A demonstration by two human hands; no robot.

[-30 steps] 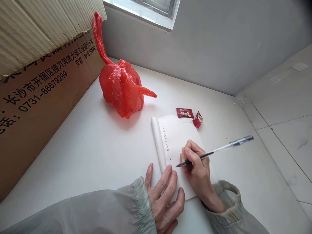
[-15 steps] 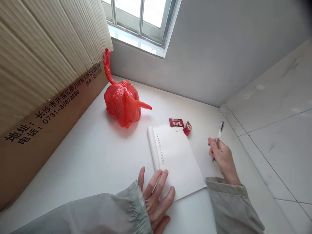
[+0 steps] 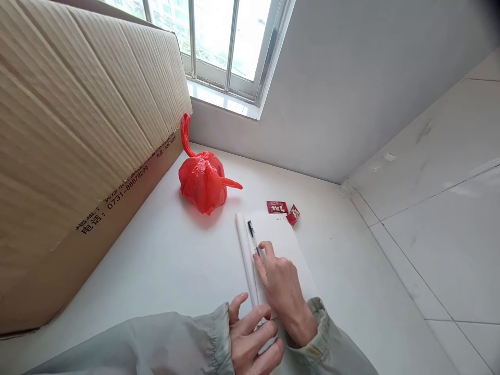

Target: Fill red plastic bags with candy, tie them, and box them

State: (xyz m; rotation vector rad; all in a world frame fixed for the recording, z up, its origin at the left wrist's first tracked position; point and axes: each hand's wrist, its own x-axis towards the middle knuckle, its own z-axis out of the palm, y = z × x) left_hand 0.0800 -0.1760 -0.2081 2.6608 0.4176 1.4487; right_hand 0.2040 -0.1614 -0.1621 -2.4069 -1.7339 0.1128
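A white notebook [image 3: 291,252], its cover or earlier pages rolled back along the left side, lies on the white tabletop. Near that roll, a black-and-clear pen [image 3: 252,233] rests along the page, over the column of small handwriting. My right hand [image 3: 282,278] has its thumb and forefinger at the pen's lower end; the other fingers are mostly hidden. At the notebook's lower left, my left hand [image 3: 253,338] lies with bent, separated fingers touching the page, holding nothing. Two small dark-red wrapped packets [image 3: 277,207] sit by the notebook's top edge.
A big cardboard box [image 3: 117,151] with printed writing stands along the left. Behind the notebook sits a knotted red plastic bag [image 3: 203,182]. A barred window [image 3: 222,52] and grey wall rise at the back, and marbled tiles [image 3: 429,234] run along the right.
My right hand has moved left from beside the notebook onto its page, bringing the pen down near the roll. My left hand has shifted slightly down. The camera view has tilted up.
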